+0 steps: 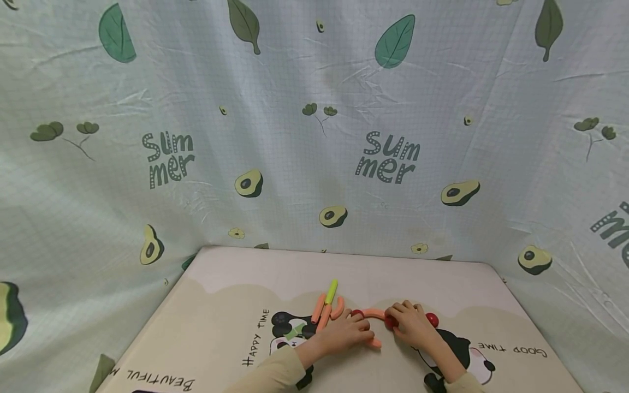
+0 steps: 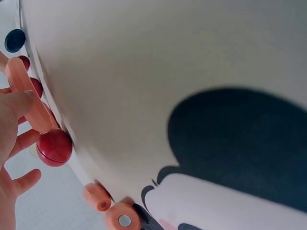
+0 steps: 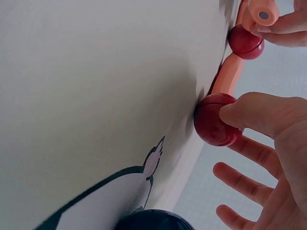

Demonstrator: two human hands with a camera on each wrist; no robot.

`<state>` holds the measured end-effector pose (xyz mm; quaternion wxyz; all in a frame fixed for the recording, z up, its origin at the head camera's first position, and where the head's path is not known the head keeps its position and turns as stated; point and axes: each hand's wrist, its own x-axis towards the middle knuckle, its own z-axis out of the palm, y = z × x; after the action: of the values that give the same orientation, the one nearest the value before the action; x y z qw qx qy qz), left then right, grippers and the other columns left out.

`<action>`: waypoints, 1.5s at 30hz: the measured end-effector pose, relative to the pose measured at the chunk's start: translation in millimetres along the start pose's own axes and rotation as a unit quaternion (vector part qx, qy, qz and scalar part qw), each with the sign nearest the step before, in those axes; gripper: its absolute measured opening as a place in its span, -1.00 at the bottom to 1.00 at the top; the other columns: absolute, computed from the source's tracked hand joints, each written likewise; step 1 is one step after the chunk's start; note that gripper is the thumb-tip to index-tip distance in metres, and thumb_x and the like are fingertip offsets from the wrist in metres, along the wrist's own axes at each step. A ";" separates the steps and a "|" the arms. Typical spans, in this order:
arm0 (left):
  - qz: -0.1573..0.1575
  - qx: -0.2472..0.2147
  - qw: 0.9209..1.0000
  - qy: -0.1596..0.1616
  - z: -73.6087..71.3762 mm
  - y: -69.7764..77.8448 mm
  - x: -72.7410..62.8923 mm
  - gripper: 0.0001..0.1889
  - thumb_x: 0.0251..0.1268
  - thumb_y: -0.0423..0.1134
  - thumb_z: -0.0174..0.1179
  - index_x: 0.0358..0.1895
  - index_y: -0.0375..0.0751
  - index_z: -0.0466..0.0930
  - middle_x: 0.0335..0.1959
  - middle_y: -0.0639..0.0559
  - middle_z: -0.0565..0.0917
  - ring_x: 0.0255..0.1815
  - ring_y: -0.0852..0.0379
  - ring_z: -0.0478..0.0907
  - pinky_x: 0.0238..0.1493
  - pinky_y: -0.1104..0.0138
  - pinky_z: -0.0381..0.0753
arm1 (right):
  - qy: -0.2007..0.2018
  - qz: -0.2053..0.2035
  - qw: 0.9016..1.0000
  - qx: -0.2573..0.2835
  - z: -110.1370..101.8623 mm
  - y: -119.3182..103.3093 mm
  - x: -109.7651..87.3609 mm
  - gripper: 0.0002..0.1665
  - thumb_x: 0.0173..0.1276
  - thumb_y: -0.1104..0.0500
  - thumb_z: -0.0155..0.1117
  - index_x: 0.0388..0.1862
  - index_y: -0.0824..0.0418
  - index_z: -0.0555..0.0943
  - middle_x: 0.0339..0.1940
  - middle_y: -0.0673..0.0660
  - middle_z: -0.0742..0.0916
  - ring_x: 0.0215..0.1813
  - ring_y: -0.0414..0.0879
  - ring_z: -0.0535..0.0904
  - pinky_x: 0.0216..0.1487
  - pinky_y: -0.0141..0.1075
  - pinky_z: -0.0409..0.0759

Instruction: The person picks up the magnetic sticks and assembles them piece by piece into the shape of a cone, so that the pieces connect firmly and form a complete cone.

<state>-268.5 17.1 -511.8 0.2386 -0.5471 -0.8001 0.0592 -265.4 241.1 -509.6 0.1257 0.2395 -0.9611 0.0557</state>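
My left hand (image 1: 346, 330) pinches a straight peach magnetic rod (image 2: 29, 98) between thumb and fingers, its end (image 1: 374, 343) sticking out to the right in the head view. Just past that hand is a red ball (image 2: 54, 146), joined to a curved peach rod (image 1: 374, 313). At the curved rod's other end, my right hand (image 1: 410, 323) pinches a second red ball (image 3: 217, 120) with its thumb against the front; its other fingers are spread. A round silver magnet shows in the tip of the left hand's rod (image 3: 264, 15) in the right wrist view.
Beyond the right hand lies another red ball (image 1: 432, 319). Left of the left hand, loose peach rods (image 1: 318, 307) and a yellow-green rod (image 1: 332, 291) lie together. The table (image 1: 221, 284) wears a panda-print cover; a patterned curtain (image 1: 295, 147) hangs behind it.
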 end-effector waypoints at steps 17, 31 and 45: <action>-0.010 -0.014 1.000 0.006 -2.1 -4.9 0.3 -0.78 0.25 -0.05 -0.16 -0.23 0.20 0.52 -0.23 0.29 0.52 -0.13 0.28 0.42 -0.22 0.45 0.24 | -0.001 0.002 1.000 0.005 0.1 -0.3 0.0 -0.68 -0.07 0.19 0.36 -0.26 0.04 0.56 -0.27 -0.05 0.62 -0.21 -0.11 0.41 -0.18 -0.04 0.35; -0.035 -0.013 0.999 -0.007 -3.5 -7.5 0.7 -0.83 0.22 -0.09 -0.04 -0.35 0.29 0.57 -0.15 0.22 0.54 -0.22 0.26 0.30 -0.22 0.35 0.31 | 0.014 -0.004 1.000 -0.001 0.7 1.0 0.4 -0.68 -0.06 0.23 0.36 -0.26 0.04 0.56 -0.26 -0.03 0.61 -0.22 -0.10 0.41 -0.19 0.00 0.36; -0.044 -0.027 0.998 -0.027 -0.6 -8.1 4.1 -0.84 0.20 -0.08 0.02 -0.37 0.31 0.61 -0.15 0.23 0.56 -0.20 0.27 0.37 -0.15 0.27 0.36 | 0.024 -0.001 0.999 -0.022 4.4 5.9 2.2 -0.65 -0.04 0.19 0.37 -0.22 0.00 0.55 -0.32 -0.05 0.58 -0.23 -0.11 0.41 -0.22 -0.05 0.37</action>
<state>-276.3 17.5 -507.2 0.2043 -0.5156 -0.8311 0.0416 -271.0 244.6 -513.4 0.1535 0.2361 -0.9587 0.0403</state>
